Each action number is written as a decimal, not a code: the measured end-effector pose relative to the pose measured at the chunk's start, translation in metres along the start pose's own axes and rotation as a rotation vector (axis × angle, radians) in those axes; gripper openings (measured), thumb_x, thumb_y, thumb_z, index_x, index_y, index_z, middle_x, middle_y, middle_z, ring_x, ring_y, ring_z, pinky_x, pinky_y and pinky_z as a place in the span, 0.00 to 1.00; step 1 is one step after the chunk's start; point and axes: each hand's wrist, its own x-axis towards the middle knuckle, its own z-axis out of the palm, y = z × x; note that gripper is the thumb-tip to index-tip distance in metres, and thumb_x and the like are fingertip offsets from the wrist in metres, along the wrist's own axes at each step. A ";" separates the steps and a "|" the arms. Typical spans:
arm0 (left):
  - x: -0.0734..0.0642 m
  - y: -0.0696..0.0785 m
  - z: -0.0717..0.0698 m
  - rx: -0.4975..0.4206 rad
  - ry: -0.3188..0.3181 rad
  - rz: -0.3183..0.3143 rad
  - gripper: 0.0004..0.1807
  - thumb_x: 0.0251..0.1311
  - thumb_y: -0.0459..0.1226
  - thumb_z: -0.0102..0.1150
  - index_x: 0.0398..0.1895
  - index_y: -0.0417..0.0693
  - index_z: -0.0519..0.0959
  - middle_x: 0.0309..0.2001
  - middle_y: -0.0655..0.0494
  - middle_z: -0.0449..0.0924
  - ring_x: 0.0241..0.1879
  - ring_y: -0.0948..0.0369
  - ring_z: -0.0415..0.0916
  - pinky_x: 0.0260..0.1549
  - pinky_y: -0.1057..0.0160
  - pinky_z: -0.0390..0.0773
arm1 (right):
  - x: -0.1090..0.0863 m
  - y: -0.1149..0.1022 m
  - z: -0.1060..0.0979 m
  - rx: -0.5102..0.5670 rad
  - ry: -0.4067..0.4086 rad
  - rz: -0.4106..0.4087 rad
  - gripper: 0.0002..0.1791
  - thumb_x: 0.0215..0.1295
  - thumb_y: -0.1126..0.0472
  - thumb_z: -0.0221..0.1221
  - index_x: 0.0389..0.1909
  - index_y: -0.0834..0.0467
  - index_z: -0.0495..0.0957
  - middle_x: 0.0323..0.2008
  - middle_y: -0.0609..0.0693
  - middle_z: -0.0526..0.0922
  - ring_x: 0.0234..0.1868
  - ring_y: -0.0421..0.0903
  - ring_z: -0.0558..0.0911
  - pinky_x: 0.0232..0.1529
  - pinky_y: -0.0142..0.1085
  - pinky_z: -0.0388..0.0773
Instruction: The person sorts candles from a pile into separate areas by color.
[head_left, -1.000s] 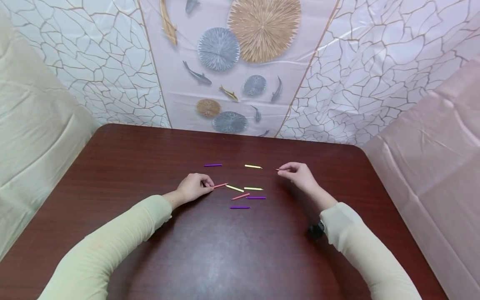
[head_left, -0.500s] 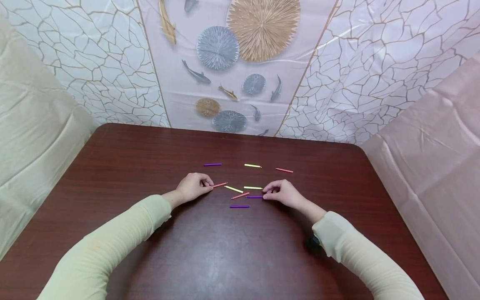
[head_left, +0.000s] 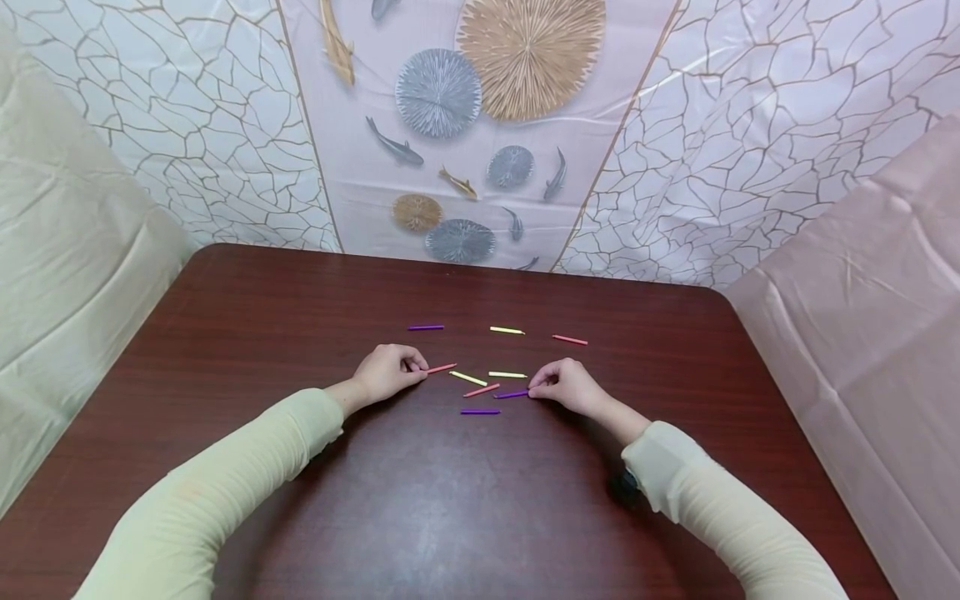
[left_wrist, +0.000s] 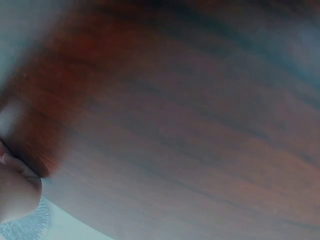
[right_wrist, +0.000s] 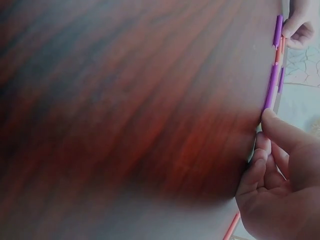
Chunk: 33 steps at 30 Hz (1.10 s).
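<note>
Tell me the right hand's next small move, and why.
Probably lift the purple stick straight up: the right hand pinches one end, while the other end lies close to an unheld red stick that a sideways drag might disturb.

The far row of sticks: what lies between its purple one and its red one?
In the head view, one yellow stick lies there, between the purple stick and the red stick.

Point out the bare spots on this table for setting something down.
Widest: the near tabletop, between the left sleeve and right sleeve, in front of the nearest purple stick. Another: the strip between the back row of sticks and the tabletop's far edge. Crowded: between left hand and right hand, where other sticks lie close.
</note>
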 end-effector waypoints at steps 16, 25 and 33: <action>0.000 0.002 -0.001 -0.001 0.006 0.001 0.02 0.52 0.36 0.64 0.28 0.48 0.82 0.25 0.59 0.79 0.24 0.69 0.69 0.28 0.70 0.68 | -0.005 0.001 0.000 -0.019 0.005 0.013 0.04 0.51 0.62 0.67 0.24 0.59 0.84 0.22 0.50 0.84 0.24 0.36 0.71 0.28 0.27 0.68; -0.001 0.000 0.000 -0.002 0.007 0.011 0.02 0.52 0.36 0.64 0.28 0.48 0.82 0.25 0.59 0.79 0.24 0.69 0.69 0.28 0.70 0.68 | -0.012 -0.001 0.003 -0.024 0.022 0.045 0.04 0.51 0.62 0.67 0.24 0.59 0.84 0.22 0.49 0.84 0.24 0.34 0.71 0.29 0.27 0.68; -0.002 -0.001 0.000 0.005 0.012 0.035 0.02 0.53 0.36 0.63 0.28 0.48 0.82 0.25 0.59 0.79 0.24 0.69 0.69 0.28 0.70 0.68 | -0.021 0.000 0.001 -0.026 0.026 0.031 0.04 0.50 0.63 0.67 0.23 0.60 0.84 0.21 0.50 0.84 0.24 0.35 0.71 0.28 0.27 0.68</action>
